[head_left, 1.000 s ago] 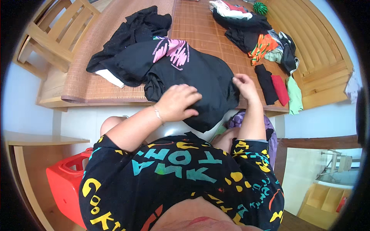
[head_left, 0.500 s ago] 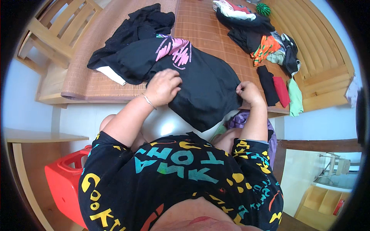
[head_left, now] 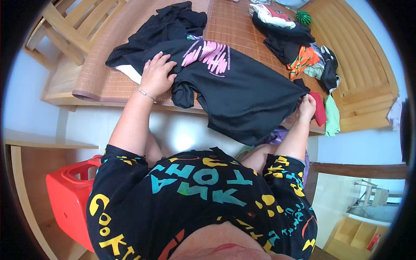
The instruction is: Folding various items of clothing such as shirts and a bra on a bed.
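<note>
A black T-shirt [head_left: 251, 93] with a pink scribble print lies across the mat-covered bed, its near edge drooping over the front. My left hand [head_left: 158, 74] rests on the shirt's left part with its fingers spread. At the other end, my right hand [head_left: 307, 106] pinches the right edge of the shirt and pulls it taut. Behind the shirt's left end sits a crumpled heap of black clothes [head_left: 167, 26]. A bit of white cloth [head_left: 130, 73] pokes out below the left end.
Folded red cloth [head_left: 319, 108] and light green cloth [head_left: 332, 115] lie right of my right hand. Mixed clothes [head_left: 299, 60] are piled at the far right, near a green striped ball [head_left: 303, 17]. A red plastic stool [head_left: 71, 203] stands at my left. Purple fabric [head_left: 277, 136] hangs below the bed edge.
My left hand has moved up and left over the shirt, its fingers now spread. My right hand has gone right with the shirt's edge, so the shirt is stretched wider.
</note>
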### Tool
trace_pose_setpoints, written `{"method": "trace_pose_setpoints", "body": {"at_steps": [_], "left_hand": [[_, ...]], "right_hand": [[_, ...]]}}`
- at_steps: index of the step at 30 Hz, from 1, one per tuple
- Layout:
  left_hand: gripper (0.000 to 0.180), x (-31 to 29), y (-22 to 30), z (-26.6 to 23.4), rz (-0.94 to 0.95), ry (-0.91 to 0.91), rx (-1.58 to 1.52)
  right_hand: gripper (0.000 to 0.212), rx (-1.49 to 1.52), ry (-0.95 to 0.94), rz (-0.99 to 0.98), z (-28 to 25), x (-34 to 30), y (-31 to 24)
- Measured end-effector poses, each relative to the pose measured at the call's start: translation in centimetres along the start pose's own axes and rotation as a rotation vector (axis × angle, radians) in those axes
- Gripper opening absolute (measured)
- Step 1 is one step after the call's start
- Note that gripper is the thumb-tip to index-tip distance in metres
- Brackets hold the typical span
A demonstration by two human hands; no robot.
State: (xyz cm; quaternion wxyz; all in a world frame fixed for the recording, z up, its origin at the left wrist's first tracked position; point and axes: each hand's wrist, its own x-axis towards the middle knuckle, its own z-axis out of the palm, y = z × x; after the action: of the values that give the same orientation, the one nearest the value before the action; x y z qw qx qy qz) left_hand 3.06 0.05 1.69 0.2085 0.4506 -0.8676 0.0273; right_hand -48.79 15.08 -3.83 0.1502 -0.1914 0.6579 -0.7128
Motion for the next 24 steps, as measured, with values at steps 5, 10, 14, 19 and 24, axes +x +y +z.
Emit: {"method": "trace_pose_setpoints", "body": {"at_steps": [5, 10, 14, 19, 24], "left_hand": [[0.032, 0.0, 1.0, -0.2, 0.053, 0.126, 0.071], [0.029, -0.1, 3.9, -1.6, 0.088, 0.099, -0.127], [0.026, -0.1, 3.6, 0.5, 0.021, -0.033, -0.054], [0.020, 0.8, 2.7, 1.1, -0.120, 0.100, -0.219], [0.014, 0.9, 1.4, 0.1, -0.310, 0.384, -0.719]], "right_hand": [[0.014, -0.303, 0.003, -0.237, 0.9, -0.4, 1.2], [0.014, -0.618, -0.042, -0.684, 6.7, -8.9, -5.2], [0.015, -0.549, -0.892, -1.015, 13.0, -21.7, -7.6], [0.026, -0.881, -1.154, -1.213, 13.8, -26.8, -3.9], [0.035, -1.326, -1.099, -1.149, 12.5, -24.2, -6.6]]}}
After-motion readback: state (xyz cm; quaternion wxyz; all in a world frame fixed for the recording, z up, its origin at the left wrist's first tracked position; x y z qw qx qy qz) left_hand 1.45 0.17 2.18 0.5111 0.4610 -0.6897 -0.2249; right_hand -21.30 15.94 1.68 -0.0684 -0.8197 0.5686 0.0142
